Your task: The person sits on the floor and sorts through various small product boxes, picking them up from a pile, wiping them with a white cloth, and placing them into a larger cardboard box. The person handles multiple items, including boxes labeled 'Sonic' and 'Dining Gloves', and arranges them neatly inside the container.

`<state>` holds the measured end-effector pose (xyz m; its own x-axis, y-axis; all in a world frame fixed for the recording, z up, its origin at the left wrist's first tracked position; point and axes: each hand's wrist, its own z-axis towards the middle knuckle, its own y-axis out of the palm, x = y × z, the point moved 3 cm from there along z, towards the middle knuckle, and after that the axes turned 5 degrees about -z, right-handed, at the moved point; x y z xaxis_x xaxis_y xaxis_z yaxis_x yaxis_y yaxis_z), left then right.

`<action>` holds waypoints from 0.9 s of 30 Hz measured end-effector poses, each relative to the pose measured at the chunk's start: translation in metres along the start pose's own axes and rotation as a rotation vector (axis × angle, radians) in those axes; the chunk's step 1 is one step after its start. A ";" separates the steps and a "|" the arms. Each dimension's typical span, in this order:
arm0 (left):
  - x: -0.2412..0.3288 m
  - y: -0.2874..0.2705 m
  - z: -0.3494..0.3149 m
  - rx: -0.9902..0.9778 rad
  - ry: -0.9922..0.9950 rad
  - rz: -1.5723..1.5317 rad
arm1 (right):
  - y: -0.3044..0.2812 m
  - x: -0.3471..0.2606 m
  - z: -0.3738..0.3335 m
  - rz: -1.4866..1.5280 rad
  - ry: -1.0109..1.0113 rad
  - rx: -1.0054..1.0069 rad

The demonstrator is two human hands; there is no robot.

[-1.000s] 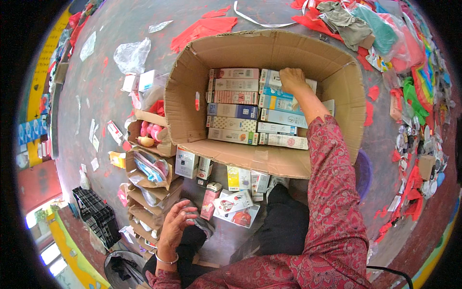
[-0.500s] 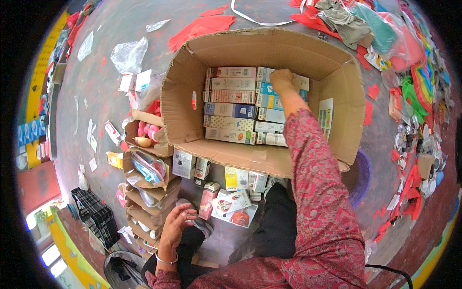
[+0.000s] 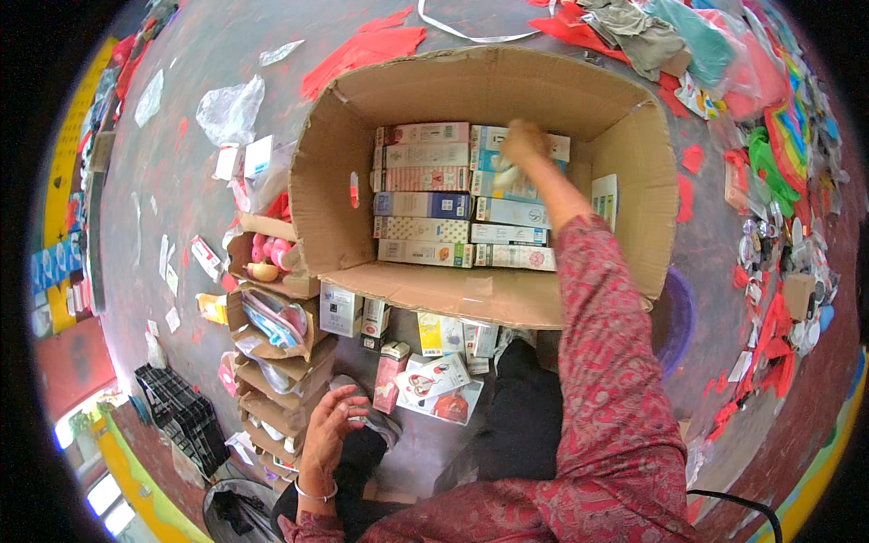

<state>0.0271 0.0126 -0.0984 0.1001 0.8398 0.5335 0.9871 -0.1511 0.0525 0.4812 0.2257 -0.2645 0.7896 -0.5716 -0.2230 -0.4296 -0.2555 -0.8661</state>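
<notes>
A large open cardboard carton [image 3: 480, 303] stands in front of me, with two columns of small flat boxes packed inside. The left column includes a blue-and-white box [image 3: 421, 205] and a dotted box [image 3: 422, 229]; the right one has a light-blue box [image 3: 511, 192]. Over the upper end of the right column is my right hand [image 3: 527, 145], its fingers curled and slightly blurred. Something pale shows under the fingers, but its kind is unclear. My left hand [image 3: 330, 425] hovers empty above my left leg, with loosely bent fingers apart.
Loose small boxes [image 3: 391, 376] and printed cards [image 3: 434, 378] lie between my legs and the carton. At left are stacked cardboard trays [image 3: 272, 330] of small goods and a black crate [image 3: 186, 416]. A purple basin [image 3: 681, 321] sits right; cloth scraps [image 3: 634, 36] lie beyond.
My right hand has drawn slightly back from the boxes, and a pale thing now shows beneath its fingers. The view has shifted a little. My left hand stays nearly the same.
</notes>
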 end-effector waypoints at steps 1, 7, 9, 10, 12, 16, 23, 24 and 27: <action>0.001 -0.002 0.000 0.000 0.004 0.004 | -0.008 0.021 0.005 -0.009 0.053 0.086; -0.002 -0.001 -0.006 -0.007 -0.009 -0.001 | 0.027 0.103 0.031 0.168 0.292 0.134; -0.005 0.000 -0.011 -0.001 -0.020 0.002 | 0.032 0.106 0.039 0.219 0.213 -0.001; -0.004 -0.001 -0.011 -0.038 -0.009 0.008 | 0.042 0.132 0.054 0.299 0.116 0.021; -0.006 -0.005 -0.007 -0.074 0.007 -0.002 | 0.043 0.140 0.063 0.152 0.059 -0.026; 0.003 -0.009 -0.014 -0.058 0.048 0.004 | 0.004 0.146 0.056 0.114 0.159 0.109; 0.023 -0.021 -0.072 -0.041 0.270 -0.162 | -0.112 -0.003 -0.091 0.898 -0.308 -0.315; 0.030 -0.023 -0.079 -0.038 0.318 -0.181 | -0.121 -0.025 -0.113 0.962 -0.360 -0.376; 0.049 -0.027 -0.097 -0.014 0.492 -0.299 | -0.132 -0.093 -0.179 1.049 -0.526 -0.590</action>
<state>-0.0070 0.0079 0.0081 -0.2562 0.5061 0.8236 0.9615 0.0462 0.2708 0.3862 0.1731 -0.0490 -0.0174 -0.3702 -0.9288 -0.9594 -0.2553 0.1197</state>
